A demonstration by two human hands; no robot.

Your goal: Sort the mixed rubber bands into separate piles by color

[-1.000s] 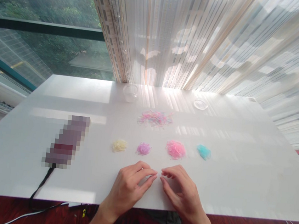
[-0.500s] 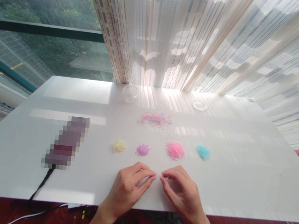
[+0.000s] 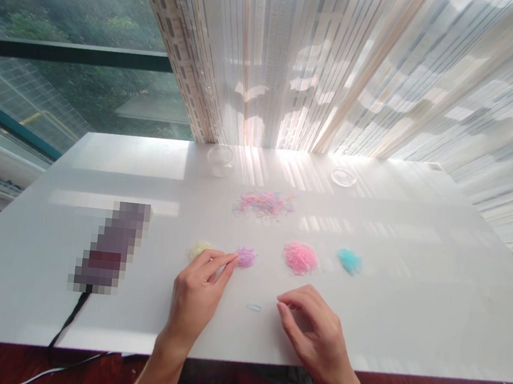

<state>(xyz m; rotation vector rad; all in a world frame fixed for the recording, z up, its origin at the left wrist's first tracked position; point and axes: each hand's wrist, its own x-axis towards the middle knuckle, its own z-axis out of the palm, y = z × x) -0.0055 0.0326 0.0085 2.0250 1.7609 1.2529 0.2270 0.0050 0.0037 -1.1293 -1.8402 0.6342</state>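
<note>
The left hand (image 3: 196,286), fingertips pinched together at the small purple pile of thin elastic bands (image 3: 246,256), half covers the yellow pile (image 3: 198,248). The right hand (image 3: 312,332) curls loosely, holding nothing, beside one pale blue loop (image 3: 254,307). Five piles in all.

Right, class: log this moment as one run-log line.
left hand: fingertips at purple pile | right hand: resting on table | loose band: between hands

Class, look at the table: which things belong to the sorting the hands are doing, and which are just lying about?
In use:
left hand at the purple pile
right hand near the loose band
yellow pile
pink pile
blue pile
mixed heap

Lying about:
cup
lid
blurred object with cable
curtain
</note>
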